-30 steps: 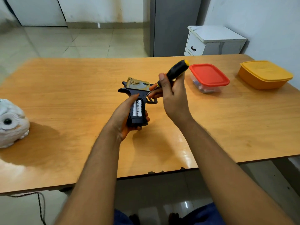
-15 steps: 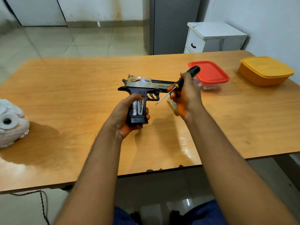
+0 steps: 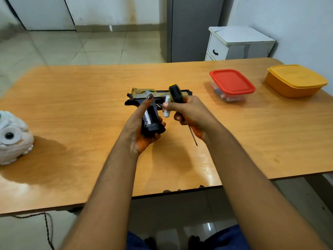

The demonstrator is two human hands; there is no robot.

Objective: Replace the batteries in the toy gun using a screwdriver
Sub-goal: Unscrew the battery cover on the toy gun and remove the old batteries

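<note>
1. Now the left hand (image 3: 142,127) wraps the grip of the toy gun (image 3: 153,112), lifting it above the wooden table (image 3: 72,109), open battery bay turned up, likely for easy access
2. One battery (image 3: 146,117) lies in that bay; the slot beside it looks empty
3. Right of the gun, the right hand (image 3: 189,112) pinches a second battery (image 3: 167,107) at thumb and fingertip while its other fingers curl around the screwdriver (image 3: 175,95), shaft pointing down toward the table, seemingly parked to spare a set-down
4. Further right of the gun sit a red-lidded container (image 3: 232,83) and an orange container (image 3: 295,81); an owl figurine (image 3: 12,138) stands far left
5. Judgement: battery removal is half done
</note>
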